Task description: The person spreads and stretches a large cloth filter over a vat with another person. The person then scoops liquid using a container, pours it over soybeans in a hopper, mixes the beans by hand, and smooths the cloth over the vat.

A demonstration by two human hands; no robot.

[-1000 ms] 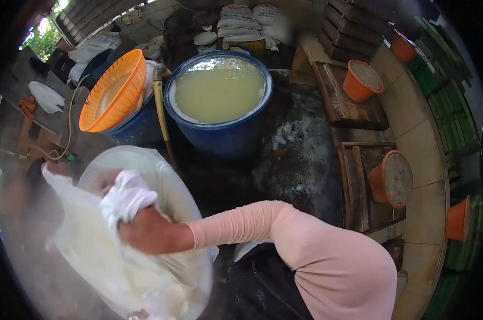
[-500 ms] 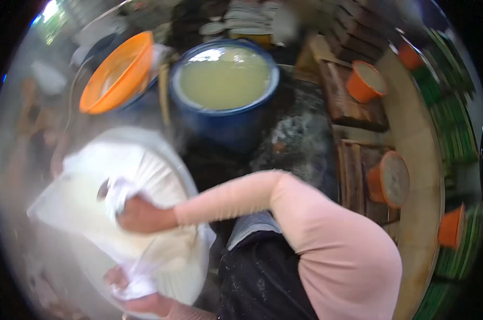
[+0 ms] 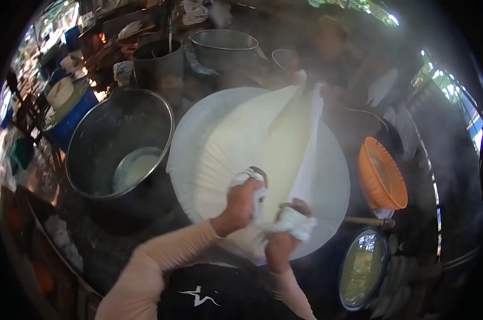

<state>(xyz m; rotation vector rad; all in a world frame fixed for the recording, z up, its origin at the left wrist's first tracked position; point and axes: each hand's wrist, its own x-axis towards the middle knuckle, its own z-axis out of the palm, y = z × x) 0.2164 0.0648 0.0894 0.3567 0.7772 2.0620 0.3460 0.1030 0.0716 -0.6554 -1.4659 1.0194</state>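
Observation:
A large white cloth (image 3: 231, 160) full of pale, creamy liquid hangs over a wide, round whitish basin (image 3: 332, 160). My left hand (image 3: 241, 202) is closed on the cloth's near edge, with a bunched piece wrapped round the fingers. Just to its right, my right hand (image 3: 287, 229) grips another bunched part of the same edge. The cloth's far corners rise at the basin's far side, where the blurred hands of another person (image 3: 329, 45) are close to it; steam partly hides them.
To the left stands a metal-rimmed vat (image 3: 76, 138) with some pale liquid. An orange basket (image 3: 380, 176) and a blue drum of yellowish liquid (image 3: 364, 269) are at the right, with a pole end (image 3: 372, 221) between. Metal drums (image 3: 159, 69) stand behind; a fire glows at back left.
The view has swung left toward the basin and the fire. Both my hands now show side by side at the near edge, still on the cloth; earlier they were farther apart.

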